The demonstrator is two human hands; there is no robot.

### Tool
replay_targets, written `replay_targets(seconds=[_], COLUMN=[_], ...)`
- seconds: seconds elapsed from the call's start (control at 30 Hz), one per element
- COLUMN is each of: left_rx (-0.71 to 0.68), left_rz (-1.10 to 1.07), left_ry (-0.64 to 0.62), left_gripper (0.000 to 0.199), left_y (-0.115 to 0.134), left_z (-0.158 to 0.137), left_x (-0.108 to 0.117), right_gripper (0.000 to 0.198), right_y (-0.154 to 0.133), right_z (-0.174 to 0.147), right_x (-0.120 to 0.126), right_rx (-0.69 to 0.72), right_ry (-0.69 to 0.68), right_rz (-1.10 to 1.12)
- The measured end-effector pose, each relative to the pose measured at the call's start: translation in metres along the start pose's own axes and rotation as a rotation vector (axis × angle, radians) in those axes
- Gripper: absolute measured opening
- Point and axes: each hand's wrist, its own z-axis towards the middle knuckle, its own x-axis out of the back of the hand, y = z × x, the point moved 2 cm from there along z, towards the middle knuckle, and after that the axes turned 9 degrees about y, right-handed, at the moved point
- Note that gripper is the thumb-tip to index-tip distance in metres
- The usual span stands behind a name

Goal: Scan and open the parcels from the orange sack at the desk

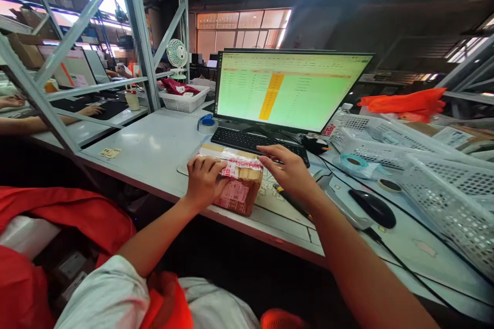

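Observation:
A small taped cardboard box (252, 193) stands at the front edge of the desk, with red-printed tape and a pink label. My left hand (203, 179) grips its left side, fingers curled over the top and thumb on the front. At the box's upper right edge, my right hand (289, 170) has its fingers stretched out; whether the fingertips touch the box I cannot tell. A black-and-yellow handled tool (291, 199) lies partly hidden beneath my right hand. Behind the box are a black keyboard (239, 139) and a monitor (247, 87) showing a spreadsheet.
On the right lie a black mouse (372, 208), tape rolls (353, 161), cables and white plastic baskets (443, 200). A blue tape roll (207, 121) and a white basket (185, 101) sit toward the back left. Metal rack posts (139, 36) rise at left; a co-worker sits beyond.

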Motion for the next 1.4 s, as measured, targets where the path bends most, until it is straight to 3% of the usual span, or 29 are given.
replay_targets(seconds=[0.1,0.23,0.33,0.5,0.6,0.7,0.83,0.9,0.93,0.97,1.03,1.1,1.17,1.23,1.3,1.4], left_rx=[-0.025,-0.049,-0.060,-0.072,-0.157,-0.234,-0.261,-0.279,-0.291,-0.305,-0.325,-0.317,-0.296,-0.283,-0.271,-0.225], left_rz=[-0.015,-0.041,-0.052,-0.025,-0.008,0.004,0.001,0.003,0.023,0.061,0.172,0.251,0.265,0.241,0.193,0.056], left_ry=[-0.031,-0.028,-0.022,-0.083,-0.235,-0.474,-0.840,-1.020,-1.048,-1.011,-0.781,-0.544,-0.427,-0.401,-0.431,-0.582], left_gripper=[0.020,0.016,0.016,0.021,0.027,0.032,0.044,0.049,0.047,0.043,0.029,0.016,0.015,0.011,0.015,0.040], left_y=[-0.008,-0.014,-0.012,-0.004,0.001,0.003,0.007,0.014,0.020,0.025,0.037,0.045,0.047,0.045,0.040,0.035], left_z=[0.003,0.005,0.004,0.009,0.028,0.063,0.116,0.131,0.132,0.129,0.111,0.075,0.033,0.002,-0.005,0.036], left_x=[-0.002,0.002,0.002,0.013,0.029,0.038,0.031,0.029,0.029,0.032,0.038,0.043,0.047,0.052,0.061,0.073], right_gripper=[0.042,0.040,0.039,0.047,0.046,0.056,0.067,0.070,0.072,0.073,0.073,0.073,0.072,0.069,0.066,0.063], right_y=[-0.033,-0.058,-0.065,-0.044,-0.019,0.001,0.014,0.017,0.018,0.019,0.022,0.025,0.028,0.030,0.031,0.030], right_z=[0.032,0.046,0.052,0.086,0.099,0.096,0.087,0.086,0.086,0.086,0.086,0.086,0.085,0.084,0.084,0.085], right_x=[-0.019,-0.033,-0.029,-0.026,-0.037,-0.049,-0.058,-0.060,-0.061,-0.061,-0.063,-0.064,-0.065,-0.065,-0.065,-0.064], right_rx=[0.088,0.130,0.134,-0.083,-0.212,-0.303,-0.350,-0.370,-0.377,-0.382,-0.389,-0.396,-0.404,-0.413,-0.422,-0.431], right_ry=[-0.228,-0.434,-0.439,-0.300,-0.380,-0.473,-0.521,-0.508,-0.501,-0.493,-0.480,-0.466,-0.452,-0.437,-0.419,-0.375], right_rz=[-0.006,-0.278,-0.503,-0.571,-0.449,-0.321,-0.226,-0.212,-0.204,-0.194,-0.167,-0.132,-0.096,-0.063,-0.033,0.017])
